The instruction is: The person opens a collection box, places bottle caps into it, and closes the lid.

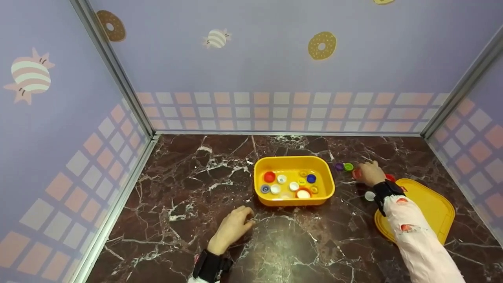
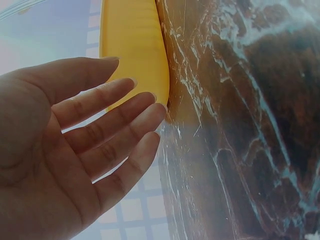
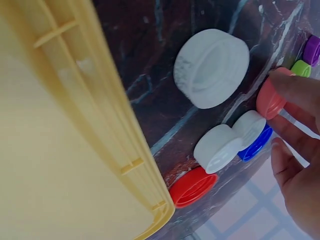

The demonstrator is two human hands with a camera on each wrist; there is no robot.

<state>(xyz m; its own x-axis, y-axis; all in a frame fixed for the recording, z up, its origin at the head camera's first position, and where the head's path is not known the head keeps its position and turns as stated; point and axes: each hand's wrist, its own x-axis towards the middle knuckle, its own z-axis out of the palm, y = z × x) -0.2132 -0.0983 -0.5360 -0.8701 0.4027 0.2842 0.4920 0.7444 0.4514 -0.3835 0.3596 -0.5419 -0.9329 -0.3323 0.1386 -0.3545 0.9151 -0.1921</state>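
Observation:
My right hand (image 1: 371,173) is over the table at the right, and its fingers pinch a coral bottle cap (image 3: 270,98) by its edges. Beside that cap lie a green cap (image 1: 348,167) and a purple cap (image 1: 339,167). Under and around the hand, the right wrist view shows several white caps (image 3: 212,67), a blue cap (image 3: 256,145) and a red cap (image 3: 192,187). My left hand (image 1: 232,226) holds nothing, its fingers loosely bent, just in front of the yellow bin (image 1: 294,202). Several bottle caps, among them a dark blue one (image 1: 311,178), lie inside the bin.
A yellow lid (image 1: 432,208) lies at the right, partly under my right forearm. Marbled dark tabletop (image 1: 188,169) stretches left of the bin. Printed panels (image 1: 267,67) wall in the back and both sides.

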